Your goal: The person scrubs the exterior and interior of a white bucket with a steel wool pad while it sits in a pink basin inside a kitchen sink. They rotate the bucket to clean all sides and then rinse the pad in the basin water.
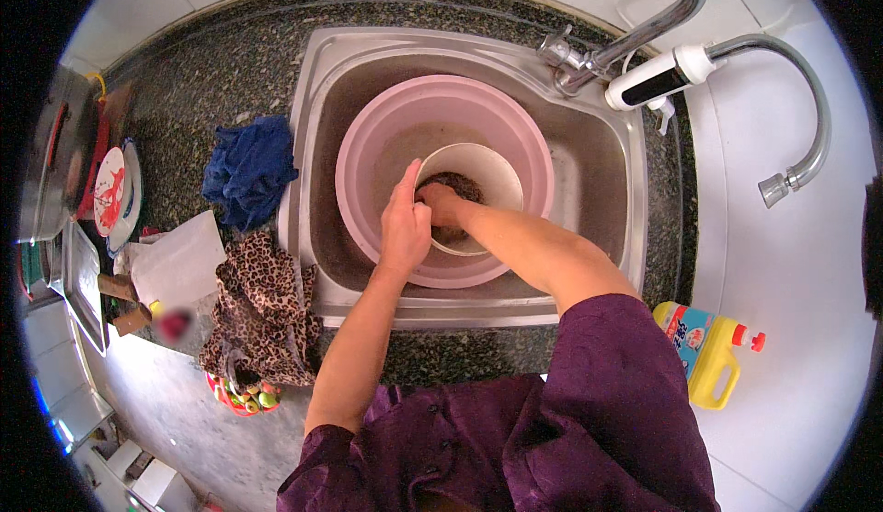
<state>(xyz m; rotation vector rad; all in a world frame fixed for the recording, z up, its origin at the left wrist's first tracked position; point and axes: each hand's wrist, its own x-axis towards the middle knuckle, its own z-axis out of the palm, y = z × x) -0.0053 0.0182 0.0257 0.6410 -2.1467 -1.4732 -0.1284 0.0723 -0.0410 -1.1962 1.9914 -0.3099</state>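
Observation:
A pink plastic basin [355, 132] sits in the stainless steel sink [607, 188], with cloudy brownish water in it. Inside the basin, a deep white bowl [498, 174] holds dark, wet, grain-like matter [461, 184]. My left hand [405, 219] grips the bowl's left side at the rim. Reaching down into the bowl, my right hand [440, 203] is at the dark matter, near the left inner wall. Its fingertips are hidden, so whether they hold anything is unclear.
A curved faucet [586, 67] and a white tap heater [655, 81] stand behind the sink's right corner. Left lie a blue cloth [250, 170], a leopard-print cloth [262, 305] and two cleavers [176, 263]. A yellow detergent jug [714, 367] is at right.

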